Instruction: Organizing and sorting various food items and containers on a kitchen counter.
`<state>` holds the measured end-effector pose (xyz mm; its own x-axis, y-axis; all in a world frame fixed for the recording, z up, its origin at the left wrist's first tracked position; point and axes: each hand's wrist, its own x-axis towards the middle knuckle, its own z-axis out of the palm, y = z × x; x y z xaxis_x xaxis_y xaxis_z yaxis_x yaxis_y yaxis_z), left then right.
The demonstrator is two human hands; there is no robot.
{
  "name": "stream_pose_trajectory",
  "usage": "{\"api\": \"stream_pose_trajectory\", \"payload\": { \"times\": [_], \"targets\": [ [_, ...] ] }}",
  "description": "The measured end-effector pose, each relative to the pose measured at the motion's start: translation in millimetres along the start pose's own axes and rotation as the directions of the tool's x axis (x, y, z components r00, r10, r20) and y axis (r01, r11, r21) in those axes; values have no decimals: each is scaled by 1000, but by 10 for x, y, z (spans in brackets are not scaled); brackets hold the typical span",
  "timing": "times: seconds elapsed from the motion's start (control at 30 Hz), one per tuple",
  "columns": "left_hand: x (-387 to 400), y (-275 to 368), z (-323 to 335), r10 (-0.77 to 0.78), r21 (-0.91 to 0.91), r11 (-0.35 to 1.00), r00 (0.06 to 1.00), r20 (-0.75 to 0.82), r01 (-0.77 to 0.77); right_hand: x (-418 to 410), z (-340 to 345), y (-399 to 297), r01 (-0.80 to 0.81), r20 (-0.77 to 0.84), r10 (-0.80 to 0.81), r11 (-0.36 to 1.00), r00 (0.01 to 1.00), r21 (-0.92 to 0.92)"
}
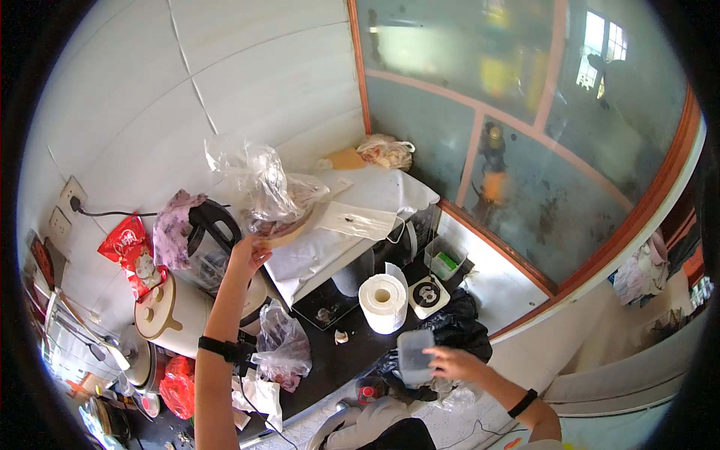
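Note:
My right hand point(460, 364) has its fingers on the side of a small translucent plastic container point(416, 354). It holds the container over black plastic bags beside the dark countertop. My left hand point(251, 256) reaches to the left end of a raised surface with a white cover point(360, 174). Its fingers are at the edge of a tan, board-like thing point(289, 233), under a clear plastic bag point(273, 185). Whether they grip it cannot be told. A kettle point(211, 253) with a black handle stands just left of that hand, a purple patterned cloth point(177, 225) draped on it.
A paper towel roll point(388, 304) stands on the dark countertop point(332, 365), near a white square device point(428, 296) and black plastic bags point(464, 323). Left are a cream cooker point(180, 315) and a red snack bag point(135, 253). A face mask point(357, 220) lies on the white cover.

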<state>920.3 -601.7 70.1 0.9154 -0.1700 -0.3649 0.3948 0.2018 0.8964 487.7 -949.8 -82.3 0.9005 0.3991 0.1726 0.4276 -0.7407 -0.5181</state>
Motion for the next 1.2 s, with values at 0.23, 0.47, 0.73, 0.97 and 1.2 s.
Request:
{"api": "stream_pose_trajectory", "payload": {
  "times": [0.23,0.47,0.73,0.97,1.2],
  "targets": [
    [352,-32,-329,113,-169,977,990,-90,-127,900,746,-417,196,87,-208,973,974,124],
    [416,-119,-341,119,-311,936,980,-162,-165,1713,1616,-381,382,48,-380,923,924,-42],
    [-776,-302,-637,167,-5,986,985,-32,-168,1961,122,-799,356,-170,-339,931,925,79],
    [-1554,-656,-1310,177,66,982,984,-7,-177,3152,-1277,-38,-1,-473,-176,937,863,-350],
    [-2185,-755,-1680,169,-4,985,982,-78,-170,3703,-1364,577,-51,-121,-2,900,993,-434]
  ]
}}
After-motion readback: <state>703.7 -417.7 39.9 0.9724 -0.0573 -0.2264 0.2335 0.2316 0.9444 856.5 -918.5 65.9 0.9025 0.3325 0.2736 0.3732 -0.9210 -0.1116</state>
